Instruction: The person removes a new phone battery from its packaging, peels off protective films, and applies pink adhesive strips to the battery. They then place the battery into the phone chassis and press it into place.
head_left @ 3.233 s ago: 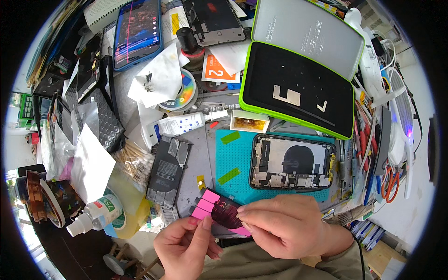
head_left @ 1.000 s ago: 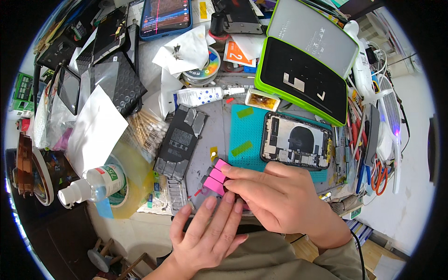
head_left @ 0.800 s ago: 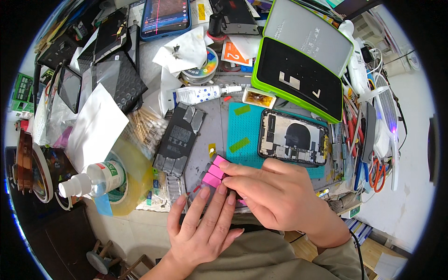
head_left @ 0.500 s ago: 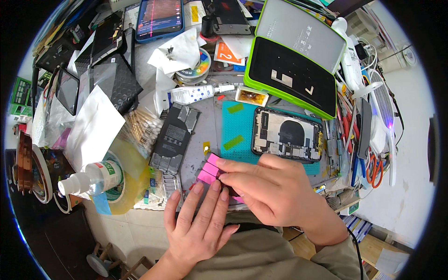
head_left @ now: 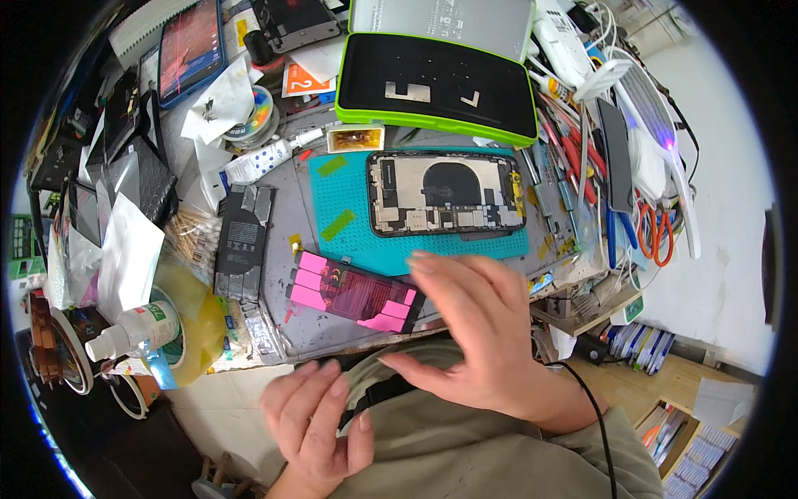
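A black phone battery with pink adhesive patches (head_left: 356, 293) lies on the grey work surface at the front. My right hand (head_left: 490, 333) hovers at its right end, fingers stretched and thumb spread away, nothing between them. Below the battery, in front of my lap, my left hand (head_left: 312, 424) is raised with loosely bent fingers and holds nothing. An opened phone housing (head_left: 449, 187), its inside facing up, rests on the teal mat (head_left: 341, 241) behind the battery. To the left lies a second, dark grey battery (head_left: 241, 245).
Behind the phone stands a green-edged case (head_left: 432, 87) with a raised lid. Screwdrivers and orange-handled scissors (head_left: 657, 233) crowd the right side. On the left are a spray bottle (head_left: 133, 331), a tape roll (head_left: 208, 324) and cotton swabs (head_left: 189, 237).
Both hands have come off the pink-patched battery, which now shows almost whole. My left hand has drawn back toward my lap; the right hand's fingers have spread. The view has shifted rightward.
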### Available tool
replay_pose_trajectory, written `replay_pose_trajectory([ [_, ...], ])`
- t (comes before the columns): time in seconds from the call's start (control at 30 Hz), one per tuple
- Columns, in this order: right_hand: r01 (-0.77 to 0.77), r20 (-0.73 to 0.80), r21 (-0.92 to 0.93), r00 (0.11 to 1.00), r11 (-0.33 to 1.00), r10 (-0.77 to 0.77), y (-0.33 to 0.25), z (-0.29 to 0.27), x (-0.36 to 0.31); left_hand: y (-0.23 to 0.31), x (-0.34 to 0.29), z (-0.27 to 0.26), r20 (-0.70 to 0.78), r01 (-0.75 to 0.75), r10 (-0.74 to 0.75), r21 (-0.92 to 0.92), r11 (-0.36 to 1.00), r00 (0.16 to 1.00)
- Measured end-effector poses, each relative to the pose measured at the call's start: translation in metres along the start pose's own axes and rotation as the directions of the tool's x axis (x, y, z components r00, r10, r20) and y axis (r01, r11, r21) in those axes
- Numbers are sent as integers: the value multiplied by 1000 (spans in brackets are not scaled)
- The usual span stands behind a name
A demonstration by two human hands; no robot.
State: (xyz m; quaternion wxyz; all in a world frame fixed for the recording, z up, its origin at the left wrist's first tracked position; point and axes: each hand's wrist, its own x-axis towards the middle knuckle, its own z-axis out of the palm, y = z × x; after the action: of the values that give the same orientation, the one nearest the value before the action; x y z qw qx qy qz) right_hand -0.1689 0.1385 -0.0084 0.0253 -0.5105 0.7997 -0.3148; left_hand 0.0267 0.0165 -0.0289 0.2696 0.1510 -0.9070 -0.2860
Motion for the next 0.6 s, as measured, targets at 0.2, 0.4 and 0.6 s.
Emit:
replay_pose_trajectory([
  [0.2, 73, -22, -83, 997, 994, -75, -14, 22, 19, 8, -17, 17, 19, 280, -311, -491, 825, 950],
  [0.4, 142, -49, -152, 987, 978, -151, -11, 27, 24, 20, -18, 9, 279, 532, -598, -793, 297, 751],
  [0.6, 114, -104, -35, 988, 993, -117, -9, 27, 32, 10, -4, 8, 510, 520, -547, -841, -154, 664],
])
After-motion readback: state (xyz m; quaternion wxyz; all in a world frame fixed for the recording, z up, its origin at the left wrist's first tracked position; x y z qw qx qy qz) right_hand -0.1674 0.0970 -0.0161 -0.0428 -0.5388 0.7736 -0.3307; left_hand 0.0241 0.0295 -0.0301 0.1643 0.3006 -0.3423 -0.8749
